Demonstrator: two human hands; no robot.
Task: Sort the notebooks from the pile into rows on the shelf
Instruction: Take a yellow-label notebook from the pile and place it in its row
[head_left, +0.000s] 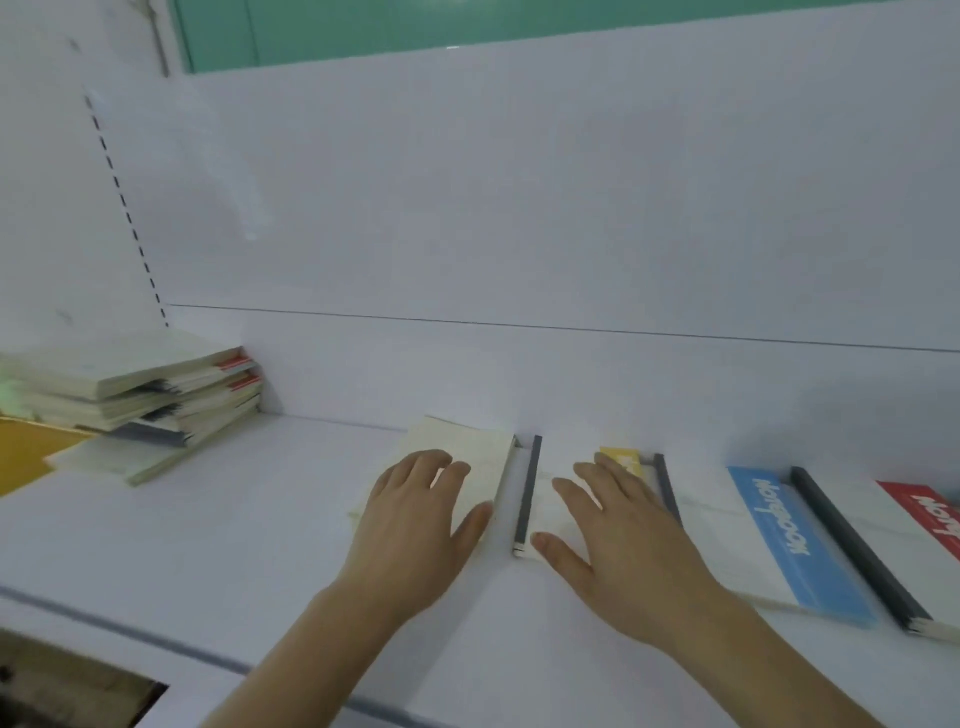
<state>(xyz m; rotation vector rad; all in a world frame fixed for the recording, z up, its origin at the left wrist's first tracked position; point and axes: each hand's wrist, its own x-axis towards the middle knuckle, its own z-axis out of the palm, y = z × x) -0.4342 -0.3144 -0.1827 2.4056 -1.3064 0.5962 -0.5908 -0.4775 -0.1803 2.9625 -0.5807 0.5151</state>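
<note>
Both hands flat, fingers spread, gripping nothing: left hand (415, 525) on cream notebook (467, 452), right hand (618, 540) on yellow-tab notebook (618, 460) mid-frame on shelf (260, 519); pile (140, 400) far left; notebooks look light, thin, floppy, probably slide easily, best pinched at the spine.

Left hand (415, 512) covers much of the cream notebook (467, 447); right hand (618, 540) hides most of the yellow-banded notebook (621, 460). Red-banded notebook (930, 514) cut off by right edge, its lettering incomplete. Pile (150, 395) runs off left edge, blurred, count of notebooks indeterminate.
</note>
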